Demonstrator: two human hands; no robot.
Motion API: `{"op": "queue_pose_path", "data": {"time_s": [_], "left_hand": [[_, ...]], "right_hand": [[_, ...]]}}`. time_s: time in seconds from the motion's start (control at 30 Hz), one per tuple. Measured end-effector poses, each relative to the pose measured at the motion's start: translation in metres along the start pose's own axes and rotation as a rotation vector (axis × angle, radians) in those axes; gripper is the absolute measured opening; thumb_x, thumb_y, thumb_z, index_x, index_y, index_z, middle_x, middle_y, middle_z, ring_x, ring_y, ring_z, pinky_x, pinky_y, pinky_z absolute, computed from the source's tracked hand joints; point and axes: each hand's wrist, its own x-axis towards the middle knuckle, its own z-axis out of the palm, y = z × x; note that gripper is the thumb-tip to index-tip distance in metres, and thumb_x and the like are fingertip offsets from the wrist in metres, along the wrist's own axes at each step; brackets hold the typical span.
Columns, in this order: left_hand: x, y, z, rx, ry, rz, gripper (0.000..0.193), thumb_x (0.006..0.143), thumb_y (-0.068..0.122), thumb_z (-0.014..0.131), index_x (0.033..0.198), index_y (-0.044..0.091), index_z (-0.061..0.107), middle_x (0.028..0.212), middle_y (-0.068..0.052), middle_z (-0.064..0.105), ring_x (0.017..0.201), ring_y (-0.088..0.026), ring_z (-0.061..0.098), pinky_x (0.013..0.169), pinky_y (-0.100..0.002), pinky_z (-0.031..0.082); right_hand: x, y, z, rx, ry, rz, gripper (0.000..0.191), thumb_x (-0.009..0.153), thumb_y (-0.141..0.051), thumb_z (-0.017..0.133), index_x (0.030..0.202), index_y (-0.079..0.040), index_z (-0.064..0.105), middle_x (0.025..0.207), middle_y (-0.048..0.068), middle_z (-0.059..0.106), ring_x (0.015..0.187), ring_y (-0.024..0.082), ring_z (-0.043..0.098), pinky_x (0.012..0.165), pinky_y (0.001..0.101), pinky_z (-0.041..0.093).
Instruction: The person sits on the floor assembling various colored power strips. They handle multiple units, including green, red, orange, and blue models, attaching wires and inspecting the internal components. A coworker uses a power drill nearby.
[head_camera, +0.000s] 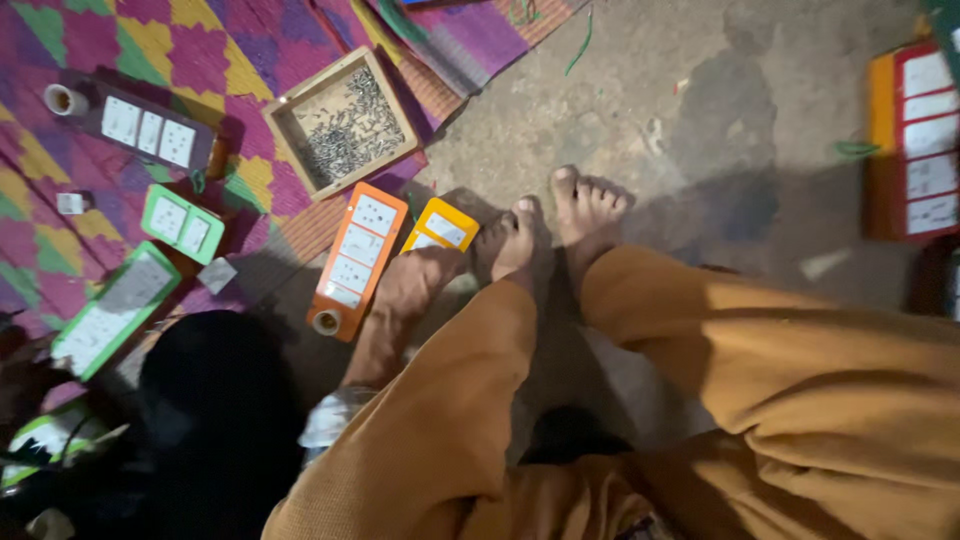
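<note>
Presently the left hand (415, 280), curled knuckles-down so its grip cannot be told, rests on the yellow switch plate (440, 228) at its one o'clock; a careless knock could shove the adjacent orange plate (358, 255)

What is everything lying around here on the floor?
Wooden tray of small dark metal bits: one, pale wood, on the mat's edge.
Orange switch board: one, beside the tray.
Yellow switch board: one, small, under the left hand.
Green switch boards: two, on the mat, left.
Dark brown switch board: one, upper left.
Red and orange board: one, right edge.
Woven mat: one, pink, yellow, green.
Left hand: touching the yellow board.
Bare feet: two, on concrete.
Right hand: not visible.
</note>
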Motion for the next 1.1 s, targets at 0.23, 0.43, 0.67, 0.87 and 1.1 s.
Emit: {"op": "queue_pose_path", "data": {"time_s": [0.23,0.43,0.67,0.87,1.1], "left_hand": [[-0.007,-0.003,0.005,-0.036,-0.02,-0.062,0.026,0.099,0.023,0.047,0.11,0.006,0.064,0.1,-0.017,0.07,0.091,-0.036,0.065,0.08,-0.053,0.051],[0.003,0.0,-0.009,-0.073,-0.033,-0.09,0.026,0.101,0.024,0.047,0.105,0.007,0.066,0.097,-0.015,0.071,0.091,-0.035,0.065,0.081,-0.052,0.05],[-0.01,-0.012,0.005,-0.138,-0.073,-0.051,0.027,0.102,0.025,0.047,0.104,0.008,0.068,0.094,-0.013,0.072,0.092,-0.034,0.065,0.08,-0.052,0.05],[-0.005,-0.063,0.013,-0.006,-0.062,0.053,0.016,0.107,0.02,0.053,0.12,0.014,0.061,0.089,-0.008,0.071,0.08,-0.03,0.071,0.071,-0.049,0.055],[-0.063,-0.176,-0.055,-0.335,-0.215,-0.262,0.069,0.081,0.026,0.078,0.143,0.012,0.051,0.087,-0.022,0.074,0.072,-0.042,0.07,0.064,-0.052,0.058]], "right_hand": [[0.001,0.001,0.002,-0.006,-0.015,0.038,0.036,0.103,-0.026,0.05,0.136,-0.013,0.051,0.12,0.009,0.066,0.119,0.033,0.058,0.097,0.0601,0.038],[0.006,-0.004,-0.015,0.029,-0.124,0.047,0.037,0.103,-0.027,0.05,0.138,-0.014,0.049,0.127,0.009,0.062,0.122,0.033,0.055,0.099,0.0609,0.037],[-0.003,0.075,-0.138,0.439,-0.307,0.026,0.075,0.084,-0.024,0.071,0.151,-0.005,0.044,0.138,0.025,0.053,0.128,0.044,0.052,0.105,0.054,0.042],[0.012,0.15,-0.111,0.45,-0.404,-0.025,0.092,0.071,-0.021,0.085,0.153,-0.005,0.045,0.146,0.028,0.048,0.129,0.046,0.053,0.105,0.0461,0.047],[0.114,0.085,-0.085,0.475,-0.377,-0.465,0.091,0.076,-0.025,0.083,0.154,-0.003,0.042,0.153,0.027,0.043,0.137,0.045,0.046,0.112,0.0468,0.042]]}}
